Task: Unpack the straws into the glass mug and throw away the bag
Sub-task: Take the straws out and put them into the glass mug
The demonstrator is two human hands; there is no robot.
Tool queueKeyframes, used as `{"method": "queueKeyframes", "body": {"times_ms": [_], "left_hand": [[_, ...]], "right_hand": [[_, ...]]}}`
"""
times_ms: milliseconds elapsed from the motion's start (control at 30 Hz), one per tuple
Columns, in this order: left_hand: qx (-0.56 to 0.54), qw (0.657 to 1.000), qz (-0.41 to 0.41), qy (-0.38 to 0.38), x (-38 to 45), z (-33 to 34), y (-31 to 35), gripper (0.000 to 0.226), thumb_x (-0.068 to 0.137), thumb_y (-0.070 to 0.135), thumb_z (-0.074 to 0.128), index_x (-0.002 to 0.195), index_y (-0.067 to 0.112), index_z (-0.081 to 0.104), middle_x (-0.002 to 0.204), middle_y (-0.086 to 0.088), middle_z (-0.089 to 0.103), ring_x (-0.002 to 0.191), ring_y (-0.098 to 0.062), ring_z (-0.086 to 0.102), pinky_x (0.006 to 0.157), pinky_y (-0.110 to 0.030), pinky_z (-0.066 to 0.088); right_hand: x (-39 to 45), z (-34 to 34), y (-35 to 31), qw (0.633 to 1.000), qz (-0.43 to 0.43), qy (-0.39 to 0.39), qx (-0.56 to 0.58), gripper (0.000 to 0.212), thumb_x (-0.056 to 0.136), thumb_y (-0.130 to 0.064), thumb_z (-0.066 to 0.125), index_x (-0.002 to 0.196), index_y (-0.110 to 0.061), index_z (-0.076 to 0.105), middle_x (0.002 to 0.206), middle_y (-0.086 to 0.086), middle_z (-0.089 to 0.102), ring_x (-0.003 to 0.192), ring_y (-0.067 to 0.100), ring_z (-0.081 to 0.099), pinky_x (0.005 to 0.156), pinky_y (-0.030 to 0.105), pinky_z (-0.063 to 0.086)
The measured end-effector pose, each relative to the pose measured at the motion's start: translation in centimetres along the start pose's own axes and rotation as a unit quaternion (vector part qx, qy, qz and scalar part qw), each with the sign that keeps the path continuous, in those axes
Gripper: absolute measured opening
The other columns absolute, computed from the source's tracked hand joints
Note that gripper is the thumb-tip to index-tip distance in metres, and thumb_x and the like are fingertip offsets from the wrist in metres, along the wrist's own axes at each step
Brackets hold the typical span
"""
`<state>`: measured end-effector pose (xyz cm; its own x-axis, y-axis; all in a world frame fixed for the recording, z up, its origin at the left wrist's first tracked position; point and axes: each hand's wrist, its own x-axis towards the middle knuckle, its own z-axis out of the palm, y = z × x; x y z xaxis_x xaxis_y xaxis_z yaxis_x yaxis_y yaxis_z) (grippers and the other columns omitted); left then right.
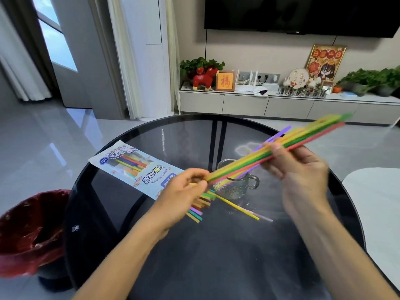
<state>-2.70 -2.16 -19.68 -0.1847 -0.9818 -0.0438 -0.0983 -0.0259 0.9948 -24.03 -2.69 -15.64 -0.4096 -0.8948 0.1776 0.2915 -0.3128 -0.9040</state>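
Writing on the flat blue-and-white printed plastic straw bag [138,167] reads upside down from this side: large yellow Chinese characters, a small line in Latin letters that seems to read "STRAWS", and a dark round badge at the far corner with "40" on it. The bag lies on the left part of the round dark glass table [216,256], its near end hidden under the left hand [184,195].

Both hands hold one bundle of long coloured plastic straws [281,146] (yellow, green, red, purple), too blurred to count. The left hand's fingers curl around the bundle's near end, with short straw ends fanning out below the palm. The right hand [303,169] pinches the bundle near its middle, lifting it so that it slopes up to the right above the table.

One clear textured glass mug with a handle [236,185] stands on the table under the bundle. Two loose straws [242,210], one yellow and one pale pink, lie on the glass just in front of the mug.

One bin lined with a red plastic bag [32,230] stands on the floor left of the table.
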Motion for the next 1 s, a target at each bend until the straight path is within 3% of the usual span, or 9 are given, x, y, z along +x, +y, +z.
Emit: {"method": "queueKeyframes", "body": {"times_ms": [67,133,233,333,500,600,733,867,1000], "left_hand": [[0.001,0.994,0.012,0.111,0.2,-0.8,0.3,0.017,0.094,0.015,0.058,0.103,0.027,0.067,0.102,0.003,0.071,0.090,-0.011,0.070,0.078,-0.025,0.056],[0.027,0.987,0.014,0.155,0.4,-1.2,0.0,0.015,0.093,0.016,0.060,0.100,0.027,0.067,0.102,0.005,0.070,0.093,-0.010,0.068,0.081,-0.026,0.055],[0.031,0.989,0.008,0.145,0.4,-0.8,-0.2,0.013,0.093,0.015,0.060,0.100,0.025,0.067,0.098,0.003,0.071,0.076,-0.002,0.070,0.062,-0.013,0.052],[0.115,0.985,0.027,0.128,0.6,-0.3,-0.7,0.015,0.093,0.014,0.060,0.103,0.024,0.065,0.101,0.006,0.068,0.078,0.002,0.068,0.058,-0.009,0.051],[0.370,0.920,0.096,0.092,0.9,0.0,-2.2,0.022,0.091,0.023,0.057,0.113,0.029,0.057,0.112,0.015,0.060,0.107,-0.012,0.056,0.090,-0.035,0.049],[0.504,0.858,0.095,0.027,1.4,-0.2,-3.7,0.036,0.093,0.030,0.052,0.128,0.030,0.045,0.137,0.009,0.046,0.128,-0.019,0.040,0.102,-0.039,0.039],[0.584,0.811,0.003,-0.026,2.0,-0.7,-5.7,0.056,0.097,0.046,0.041,0.148,0.032,0.022,0.162,0.000,0.008,0.150,-0.025,0.002,0.119,-0.047,0.011],[0.599,0.799,0.010,-0.050,1.9,-1.2,-5.5,0.058,0.097,0.050,0.039,0.150,0.034,0.019,0.163,0.001,0.008,0.150,-0.024,0.003,0.119,-0.047,0.013],[0.601,0.794,0.017,-0.091,1.1,-1.4,-4.7,0.062,0.093,0.054,0.045,0.148,0.038,0.022,0.162,0.005,0.012,0.149,-0.020,0.008,0.118,-0.047,0.020]], "right_hand": [[1.6,-1.2,-0.3,0.995,-0.027,0.079,0.054,0.007,0.086,-0.003,0.069,0.085,-0.009,0.071,0.075,0.003,0.075,0.071,0.019,0.071,0.068,0.033,0.061],[2.5,-1.7,0.3,0.992,-0.039,0.113,0.042,0.012,0.088,-0.003,0.068,0.082,-0.013,0.071,0.075,0.002,0.074,0.072,0.019,0.071,0.068,0.032,0.059],[2.9,-1.3,2.7,0.991,-0.020,0.121,-0.049,0.016,0.087,-0.005,0.069,0.076,-0.016,0.073,0.072,0.000,0.074,0.070,0.017,0.070,0.071,0.036,0.060],[2.8,-0.5,4.9,0.980,-0.016,0.107,-0.170,0.016,0.085,-0.008,0.069,0.072,-0.016,0.073,0.072,0.002,0.074,0.070,0.023,0.073,0.072,0.043,0.063],[2.4,-0.6,4.9,0.964,0.021,0.070,-0.256,0.010,0.084,-0.015,0.072,0.075,-0.010,0.075,0.065,0.002,0.074,0.060,0.017,0.074,0.066,0.038,0.063],[2.8,-2.0,3.7,0.943,0.029,0.053,-0.329,0.029,0.080,-0.035,0.076,0.064,-0.011,0.073,0.057,0.003,0.072,0.054,0.019,0.073,0.067,0.042,0.063],[2.4,-4.0,3.2,0.870,0.128,-0.039,-0.474,0.035,0.081,-0.037,0.075,0.063,-0.007,0.070,0.055,0.008,0.071,0.047,0.025,0.067,0.062,0.043,0.063],[1.1,-4.6,4.1,0.730,0.141,-0.175,-0.646,0.030,0.078,-0.042,0.073,0.071,-0.014,0.071,0.076,0.005,0.074,0.073,0.027,0.070,0.072,0.035,0.058],[-0.4,-3.4,6.6,0.653,0.130,-0.287,-0.688,0.034,0.075,-0.032,0.072,0.108,-0.022,0.066,0.108,0.001,0.069,0.102,0.025,0.064,0.085,0.031,0.052]]}}
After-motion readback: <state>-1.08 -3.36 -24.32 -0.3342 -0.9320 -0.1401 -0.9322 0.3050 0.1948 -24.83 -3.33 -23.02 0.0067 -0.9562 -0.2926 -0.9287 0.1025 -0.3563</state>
